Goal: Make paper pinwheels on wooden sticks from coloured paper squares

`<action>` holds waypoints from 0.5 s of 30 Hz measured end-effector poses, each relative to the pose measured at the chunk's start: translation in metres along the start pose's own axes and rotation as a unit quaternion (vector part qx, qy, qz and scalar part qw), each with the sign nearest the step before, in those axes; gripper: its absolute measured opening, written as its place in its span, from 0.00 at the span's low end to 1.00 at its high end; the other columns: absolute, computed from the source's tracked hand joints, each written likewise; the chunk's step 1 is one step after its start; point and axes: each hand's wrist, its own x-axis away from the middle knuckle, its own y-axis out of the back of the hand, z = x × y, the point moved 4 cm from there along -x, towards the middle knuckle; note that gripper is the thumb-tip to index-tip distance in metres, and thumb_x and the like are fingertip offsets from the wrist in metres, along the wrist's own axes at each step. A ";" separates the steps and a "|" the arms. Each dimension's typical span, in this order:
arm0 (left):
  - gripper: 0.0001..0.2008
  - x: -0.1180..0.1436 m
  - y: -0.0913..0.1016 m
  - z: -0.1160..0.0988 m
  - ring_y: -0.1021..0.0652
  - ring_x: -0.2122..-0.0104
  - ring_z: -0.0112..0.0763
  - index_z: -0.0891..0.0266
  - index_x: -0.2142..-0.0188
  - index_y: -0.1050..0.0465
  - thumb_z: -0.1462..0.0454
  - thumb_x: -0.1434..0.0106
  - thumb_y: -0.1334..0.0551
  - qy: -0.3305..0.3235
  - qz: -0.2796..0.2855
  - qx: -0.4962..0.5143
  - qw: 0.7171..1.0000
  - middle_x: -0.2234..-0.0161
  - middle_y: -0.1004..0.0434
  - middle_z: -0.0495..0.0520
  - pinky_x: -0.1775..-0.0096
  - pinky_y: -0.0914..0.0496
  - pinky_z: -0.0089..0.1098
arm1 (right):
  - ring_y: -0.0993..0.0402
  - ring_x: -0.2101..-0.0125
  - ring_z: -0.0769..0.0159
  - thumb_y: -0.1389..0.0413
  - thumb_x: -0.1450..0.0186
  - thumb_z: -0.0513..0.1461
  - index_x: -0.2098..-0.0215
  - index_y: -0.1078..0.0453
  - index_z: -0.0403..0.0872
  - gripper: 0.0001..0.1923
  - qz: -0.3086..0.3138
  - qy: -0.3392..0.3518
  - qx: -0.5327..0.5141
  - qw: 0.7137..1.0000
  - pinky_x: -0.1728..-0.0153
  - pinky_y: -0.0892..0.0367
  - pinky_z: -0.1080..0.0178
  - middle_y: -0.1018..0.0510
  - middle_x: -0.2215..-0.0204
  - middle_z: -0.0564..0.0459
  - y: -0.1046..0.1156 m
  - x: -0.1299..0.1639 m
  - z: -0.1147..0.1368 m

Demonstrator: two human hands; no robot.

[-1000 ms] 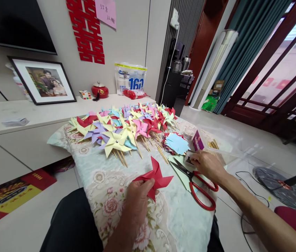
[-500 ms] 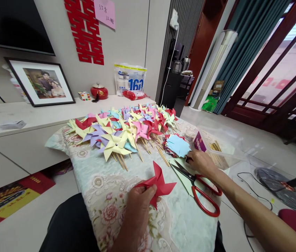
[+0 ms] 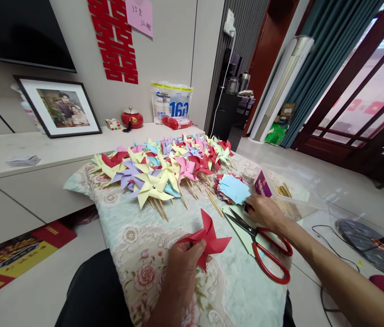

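Observation:
My left hand [image 3: 188,259] is closed on a red paper pinwheel [image 3: 209,237], pinching its middle between thumb and fingers above the tablecloth. Further right, my right hand [image 3: 263,211] reaches down with curled fingers beside a stack of paper pieces [image 3: 234,188], light blue on top. Something small and dark shows at its fingertips, but I cannot make out what they hold. Red-handled scissors [image 3: 253,231] lie with blades apart on pale green paper [image 3: 241,238], just below that hand. Several thin sticks [image 3: 215,203] rest left of the paper.
Many finished paper pinwheels [image 3: 154,187] on sticks crowd the far side of the table. A clear plastic box [image 3: 292,193] with sticks stands on the right. Behind are a white cabinet top [image 3: 120,138], a picture frame [image 3: 61,109] and a red pot [image 3: 132,120].
The whole view has shifted slightly, with things appearing a little further right. Both hands keep nearly the same positions, and the left still holds the red pinwheel.

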 end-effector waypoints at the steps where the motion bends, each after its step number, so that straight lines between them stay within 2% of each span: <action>1: 0.12 0.001 -0.001 -0.001 0.25 0.75 0.32 0.67 0.70 0.20 0.62 0.53 0.27 -0.003 0.000 0.003 1.000 0.76 0.21 0.52 0.71 0.29 0.31 | 0.22 0.67 0.59 0.50 0.38 0.30 0.67 0.23 0.43 0.13 0.000 0.003 -0.001 1.000 0.69 0.43 0.63 0.18 0.64 0.42 0.001 0.001 0.000; 8: 0.10 0.005 -0.003 -0.005 0.28 0.78 0.29 0.66 0.75 0.22 0.62 0.54 0.27 -0.002 -0.012 -0.004 1.000 0.80 0.24 0.50 0.73 0.32 0.29 | 0.24 0.71 0.62 0.50 0.37 0.30 0.69 0.23 0.43 0.13 -0.005 0.015 -0.028 0.999 0.72 0.45 0.63 0.18 0.68 0.44 0.008 0.009 -0.003; 12: 0.11 0.009 -0.006 -0.010 0.26 0.75 0.32 0.66 0.74 0.21 0.62 0.57 0.27 0.000 -0.030 -0.003 1.000 0.77 0.22 0.52 0.71 0.31 0.30 | 0.24 0.71 0.61 0.50 0.37 0.30 0.69 0.23 0.45 0.13 -0.020 0.022 -0.073 0.997 0.70 0.42 0.64 0.18 0.69 0.46 0.009 0.011 -0.007; 15: 0.10 0.013 -0.009 -0.013 0.27 0.76 0.31 0.66 0.75 0.21 0.63 0.56 0.27 0.007 -0.029 0.004 1.000 0.79 0.23 0.50 0.71 0.31 0.30 | 0.24 0.69 0.61 0.50 0.36 0.32 0.69 0.22 0.46 0.13 -0.040 0.025 -0.124 0.991 0.68 0.39 0.64 0.18 0.68 0.47 0.013 0.014 -0.015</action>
